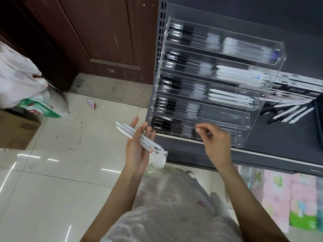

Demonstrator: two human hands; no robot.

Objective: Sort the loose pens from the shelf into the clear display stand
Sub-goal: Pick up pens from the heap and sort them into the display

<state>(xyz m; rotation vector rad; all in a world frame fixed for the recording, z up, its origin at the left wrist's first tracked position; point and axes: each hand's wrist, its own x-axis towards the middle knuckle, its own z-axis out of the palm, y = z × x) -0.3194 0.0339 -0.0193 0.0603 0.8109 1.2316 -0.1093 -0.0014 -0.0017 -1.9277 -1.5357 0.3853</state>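
Note:
Three white pens (139, 137) lie slanted across the palm of my left hand (138, 147), whose thumb and fingers are nearly straight. This hand hovers over the floor, just left of the shelf's front corner. The clear display stand (244, 112) stands on the dark shelf (272, 142). Its stepped tiers hold black pens on the left and white pens on the right. My right hand (215, 142) is in front of the lowest tier with fingers curled and thumb and forefinger tips together. No pen shows plainly in it. Loose white and black pens (291, 112) lie on the shelf right of the stand.
Flat boxed stock (302, 86) lies behind the loose pens. A white plastic bag (167, 206) hangs below my arms. Pastel packages (283, 193) sit under the shelf. At the left are a brown door (97, 35), a cardboard box (15, 130) and sacks (42, 105) on the tiled floor.

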